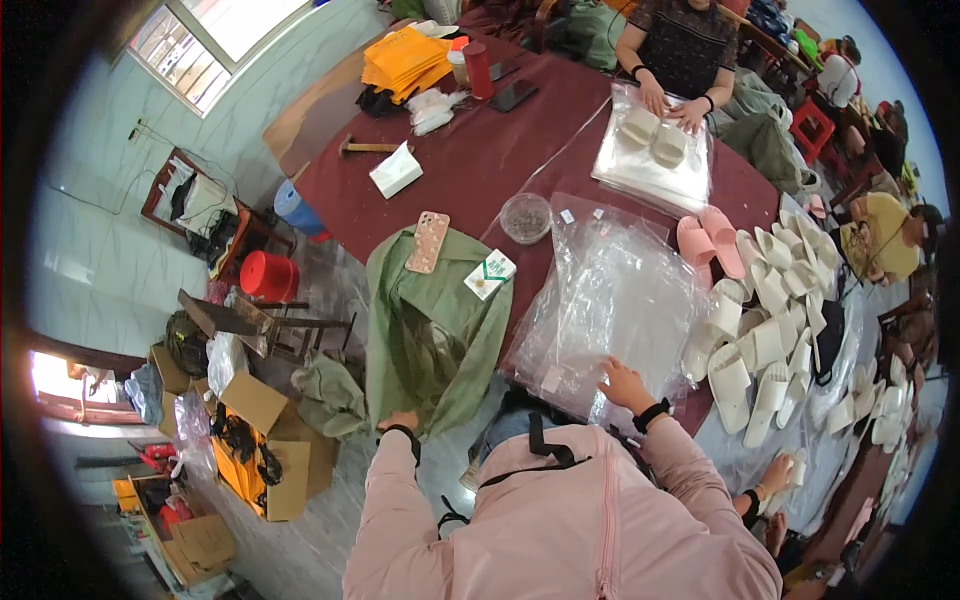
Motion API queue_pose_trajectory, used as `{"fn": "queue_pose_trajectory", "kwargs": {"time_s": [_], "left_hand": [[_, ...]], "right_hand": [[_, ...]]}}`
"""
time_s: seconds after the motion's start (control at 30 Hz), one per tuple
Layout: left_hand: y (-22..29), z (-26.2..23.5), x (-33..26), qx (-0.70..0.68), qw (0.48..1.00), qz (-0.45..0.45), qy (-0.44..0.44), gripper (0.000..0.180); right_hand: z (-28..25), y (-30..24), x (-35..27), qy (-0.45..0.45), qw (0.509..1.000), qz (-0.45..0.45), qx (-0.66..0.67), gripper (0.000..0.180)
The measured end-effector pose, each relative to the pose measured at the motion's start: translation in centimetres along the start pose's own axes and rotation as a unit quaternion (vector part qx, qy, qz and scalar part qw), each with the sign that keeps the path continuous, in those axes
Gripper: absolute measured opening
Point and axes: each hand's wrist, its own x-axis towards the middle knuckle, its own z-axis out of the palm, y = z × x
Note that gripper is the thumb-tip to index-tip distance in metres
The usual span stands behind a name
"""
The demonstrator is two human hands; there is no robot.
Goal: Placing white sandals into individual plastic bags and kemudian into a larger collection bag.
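My left hand (401, 421) is closed on the near edge of a green woven sack (390, 330), which hangs gaping over the table's edge. On the sack lie a phone in a pink patterned case (428, 242) and a white-and-green small box (490, 275). My right hand (624, 386) rests with its fingers apart on the near right part of a pile of clear plastic bags (610, 305); it holds nothing that I can see. Beside the bags, to the right, are pink slippers (722, 240) and a heap of white slippers (765, 340).
Across the dark red table (400, 215), a person handles white slippers (655, 137) on plastic bags. A round clear bowl (526, 218), a white box (396, 172), a hammer (375, 147) and orange packets (405, 62) stand around. Cardboard boxes (300, 455) sit on the floor at left.
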Motion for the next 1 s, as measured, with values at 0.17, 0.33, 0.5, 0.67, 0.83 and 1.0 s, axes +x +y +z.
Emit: {"fn": "queue_pose_trajectory", "kwargs": {"time_s": [0.17,0.33,0.5,0.67,0.83,1.0], "left_hand": [[-8.2,3.3,5.0,0.040,0.991,-0.088,0.093,0.044],[8.1,-5.5,-3.3,0.075,0.985,0.128,0.083,0.043],[15.1,-8.4,-3.4,-0.075,0.805,0.393,0.438,0.047],[22.9,-11.7,-3.1,-0.153,0.749,0.518,0.384,0.058],[25.6,-11.6,-1.9,-0.107,0.814,0.451,0.350,0.050],[27.2,-13.2,-3.2,-0.043,0.806,0.478,0.348,0.050]], "right_hand": [[0.0,-2.5,0.6,-0.004,0.999,-0.044,0.015,0.051],[0.8,1.4,-0.2,0.020,0.999,0.035,0.013,0.052],[1.2,-0.9,-0.1,0.043,0.999,0.028,-0.001,0.053],[3.2,-0.2,0.6,0.052,0.998,0.026,-0.022,0.050],[2.7,-1.0,-0.5,0.085,0.994,0.068,0.020,0.042],[3.0,-1.6,-0.5,0.116,0.990,0.074,0.042,0.040]]}}
